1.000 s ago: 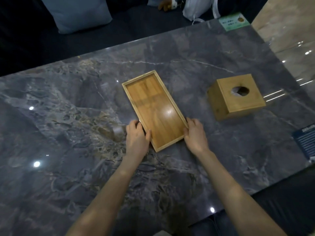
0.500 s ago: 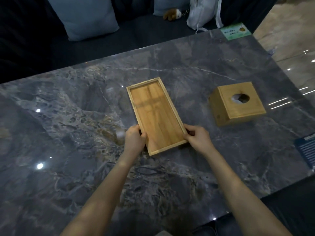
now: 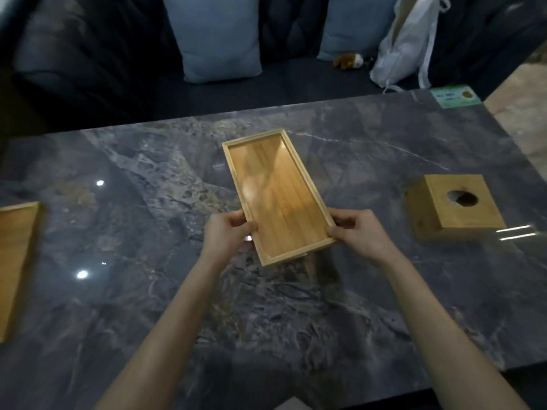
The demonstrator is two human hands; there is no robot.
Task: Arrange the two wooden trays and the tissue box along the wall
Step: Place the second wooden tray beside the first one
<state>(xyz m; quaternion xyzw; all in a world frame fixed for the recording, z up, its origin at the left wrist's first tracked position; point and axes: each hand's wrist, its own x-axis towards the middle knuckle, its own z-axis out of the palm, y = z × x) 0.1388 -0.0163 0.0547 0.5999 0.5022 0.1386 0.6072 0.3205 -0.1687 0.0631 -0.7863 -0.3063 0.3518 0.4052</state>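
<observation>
Both hands grip the near end of a wooden tray at the middle of the dark marble tabletop: the left hand pinches its left rim, the right hand its right rim, thumbs on top. The tray's near end looks lifted off the tabletop, its long side running away and slightly left. A second wooden tray lies at the left edge, and the wooden tissue box stands well apart to the right.
</observation>
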